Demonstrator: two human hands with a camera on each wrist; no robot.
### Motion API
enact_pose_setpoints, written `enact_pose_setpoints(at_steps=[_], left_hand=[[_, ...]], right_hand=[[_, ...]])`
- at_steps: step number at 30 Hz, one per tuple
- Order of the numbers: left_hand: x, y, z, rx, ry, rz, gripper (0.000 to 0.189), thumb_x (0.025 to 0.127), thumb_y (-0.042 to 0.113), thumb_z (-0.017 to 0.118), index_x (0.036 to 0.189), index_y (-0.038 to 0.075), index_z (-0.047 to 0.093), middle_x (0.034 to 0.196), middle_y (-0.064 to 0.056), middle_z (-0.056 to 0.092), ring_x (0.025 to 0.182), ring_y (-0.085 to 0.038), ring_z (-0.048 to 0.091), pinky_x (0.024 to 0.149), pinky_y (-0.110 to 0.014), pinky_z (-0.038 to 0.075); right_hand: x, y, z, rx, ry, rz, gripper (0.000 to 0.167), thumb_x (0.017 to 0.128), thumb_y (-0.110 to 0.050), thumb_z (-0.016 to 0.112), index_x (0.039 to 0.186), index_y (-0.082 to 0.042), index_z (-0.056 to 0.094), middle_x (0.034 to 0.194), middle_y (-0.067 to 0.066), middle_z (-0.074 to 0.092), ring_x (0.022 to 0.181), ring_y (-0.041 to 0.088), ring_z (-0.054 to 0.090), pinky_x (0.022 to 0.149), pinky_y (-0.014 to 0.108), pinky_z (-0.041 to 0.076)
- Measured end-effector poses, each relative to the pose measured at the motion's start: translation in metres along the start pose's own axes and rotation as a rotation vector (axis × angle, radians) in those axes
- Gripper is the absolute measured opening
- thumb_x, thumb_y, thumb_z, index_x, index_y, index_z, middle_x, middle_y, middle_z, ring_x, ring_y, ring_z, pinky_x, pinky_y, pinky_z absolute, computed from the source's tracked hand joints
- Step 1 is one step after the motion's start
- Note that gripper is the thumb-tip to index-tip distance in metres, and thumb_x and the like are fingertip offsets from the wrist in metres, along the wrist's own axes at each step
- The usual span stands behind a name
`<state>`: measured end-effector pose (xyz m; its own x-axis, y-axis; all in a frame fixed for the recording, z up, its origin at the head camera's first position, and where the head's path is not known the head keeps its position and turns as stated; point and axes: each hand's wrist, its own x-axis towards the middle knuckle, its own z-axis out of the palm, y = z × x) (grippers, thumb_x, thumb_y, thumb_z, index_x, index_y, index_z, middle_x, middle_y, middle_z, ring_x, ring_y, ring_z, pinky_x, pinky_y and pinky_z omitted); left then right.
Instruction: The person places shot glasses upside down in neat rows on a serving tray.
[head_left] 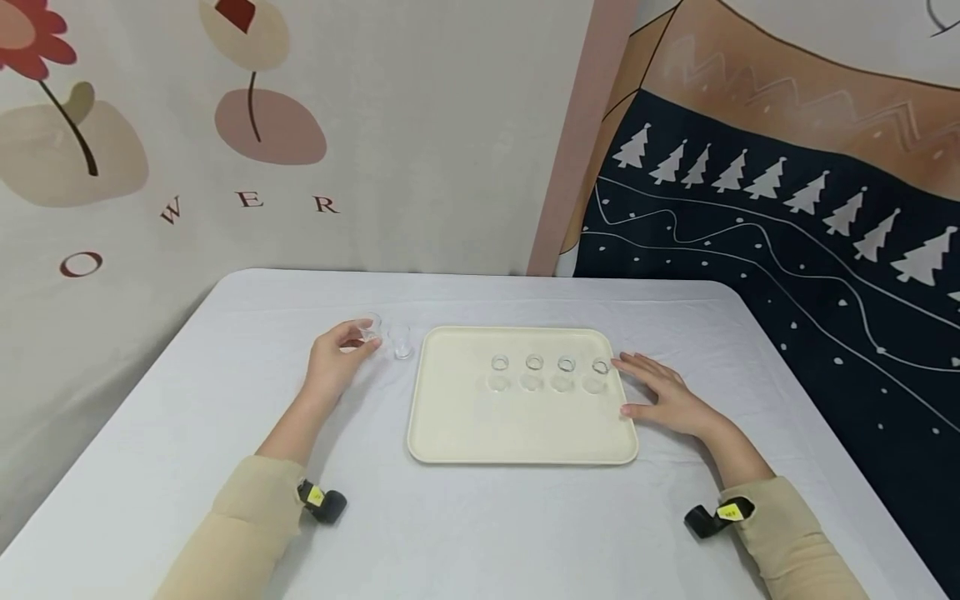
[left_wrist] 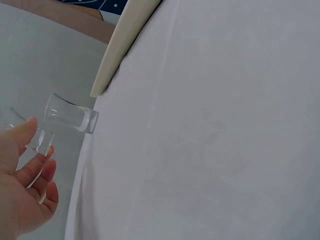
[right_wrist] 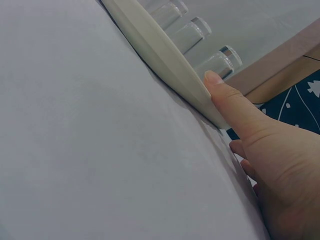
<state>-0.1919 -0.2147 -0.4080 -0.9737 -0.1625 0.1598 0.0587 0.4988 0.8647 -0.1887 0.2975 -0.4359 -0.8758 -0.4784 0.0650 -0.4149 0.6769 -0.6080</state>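
My left hand (head_left: 335,358) pinches a small clear shot glass (head_left: 369,326) between thumb and fingers, left of the tray. In the left wrist view the held glass (left_wrist: 41,141) has its wide mouth up, partly hidden by the thumb. Just right of it, a second shot glass (head_left: 401,342) stands upright on the cloth. On the cream tray (head_left: 480,437), several shot glasses (head_left: 533,373) stand upside down in a row. My right hand (head_left: 663,396) rests at the tray's right edge with fingers extended, the thumb (right_wrist: 227,95) on the rim near the end glass (right_wrist: 220,62).
A white cloth (head_left: 510,533) covers the table. Behind the table hang a pale flower-printed curtain (head_left: 420,150) and a dark cloth with white trees (head_left: 750,225). Each sleeve cuff carries a small black camera (head_left: 324,504).
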Motion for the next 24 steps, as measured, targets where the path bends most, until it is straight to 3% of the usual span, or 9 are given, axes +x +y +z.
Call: enact_pose_setpoints(at_steps=[4,10,16,24], left_hand=[[-0.005,0.007,-0.002,0.026,-0.001,0.052,0.045,0.091,0.026,0.068,0.129,0.005,0.058,0.121,-0.014,0.06,0.104,-0.024,0.054,0.085,-0.035,0.042],[-0.014,0.018,-0.004,0.022,-0.024,0.065,0.049,0.094,0.028,0.064,0.138,0.01,0.052,0.124,-0.014,0.059,0.106,-0.023,0.051,0.086,-0.035,0.041],[-0.023,0.025,-0.005,0.047,-0.08,0.167,0.048,0.097,0.024,0.058,0.142,0.009,0.046,0.115,-0.014,0.061,0.105,-0.022,0.049,0.083,-0.033,0.041],[-0.032,0.036,-0.002,0.038,-0.086,0.222,0.046,0.095,0.026,0.061,0.136,0.007,0.053,0.113,-0.015,0.06,0.095,-0.017,0.049,0.078,-0.027,0.041]], right_hand=[[0.0,-0.001,0.0,0.004,0.003,-0.002,0.076,0.081,-0.034,0.075,0.144,-0.009,0.042,0.151,0.022,0.028,0.139,0.045,0.014,0.104,0.067,0.004],[0.0,0.001,0.001,-0.004,0.001,0.002,0.076,0.081,-0.034,0.075,0.145,-0.009,0.041,0.151,0.022,0.028,0.139,0.045,0.014,0.105,0.066,0.004],[0.0,0.001,0.0,0.003,-0.006,0.0,0.075,0.082,-0.034,0.074,0.145,-0.01,0.041,0.151,0.023,0.027,0.139,0.046,0.013,0.104,0.067,0.004],[0.0,0.001,0.0,0.004,-0.006,-0.001,0.075,0.083,-0.034,0.074,0.145,-0.01,0.041,0.151,0.023,0.027,0.139,0.045,0.012,0.104,0.067,0.004]])
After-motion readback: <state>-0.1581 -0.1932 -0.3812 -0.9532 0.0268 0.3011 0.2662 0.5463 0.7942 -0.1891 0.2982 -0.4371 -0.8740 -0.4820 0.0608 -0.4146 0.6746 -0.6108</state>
